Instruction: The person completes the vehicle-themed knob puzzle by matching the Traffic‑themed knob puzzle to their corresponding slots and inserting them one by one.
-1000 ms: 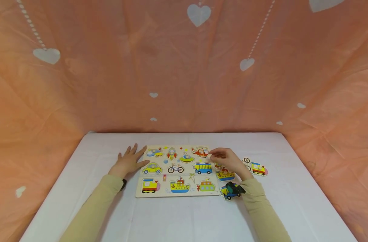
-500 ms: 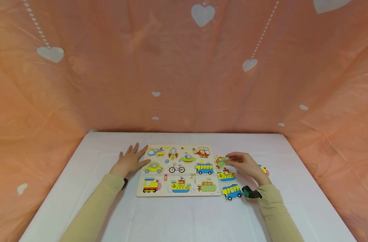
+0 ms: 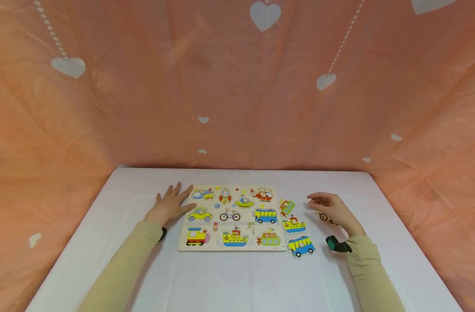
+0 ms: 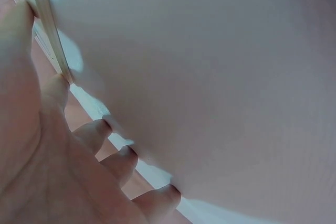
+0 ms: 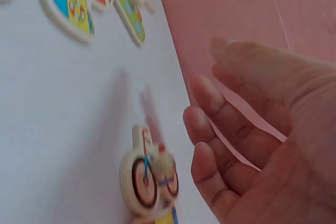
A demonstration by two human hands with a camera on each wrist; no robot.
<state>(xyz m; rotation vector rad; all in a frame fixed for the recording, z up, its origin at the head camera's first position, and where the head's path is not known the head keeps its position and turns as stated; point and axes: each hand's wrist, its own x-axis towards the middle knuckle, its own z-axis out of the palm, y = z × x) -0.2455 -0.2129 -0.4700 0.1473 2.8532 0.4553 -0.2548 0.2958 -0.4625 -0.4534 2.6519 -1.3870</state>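
My left hand [image 3: 169, 209] lies with spread fingers at the left side of a wooden knob puzzle board [image 3: 237, 248]; its thumb and index fingertip touch the board's edge in the left wrist view. To the right of the board, my right hand [image 3: 342, 213] hovers over the table with loosely bent fingers and holds nothing. Just beneath it lies a bicycle puzzle piece [image 3: 321, 216], partly covered in the head view; its knob shows in the right wrist view. A yellow bit of another piece [image 5: 167, 219] peeks out beside the bicycle.
Along the board's right edge lie a submarine piece [image 3: 287, 207], a boat piece [image 3: 294, 225] and a bus piece [image 3: 301, 246]. Pieces such as the car [image 3: 200, 214] and helicopter [image 3: 262, 195] sit in the board. A peach curtain [image 3: 237, 108] hangs behind the white table [image 3: 222, 281].
My right hand has moved right, away from the helicopter and past the submarine piece, to above the bicycle piece. My left hand stays at the board; the head view has shifted slightly.
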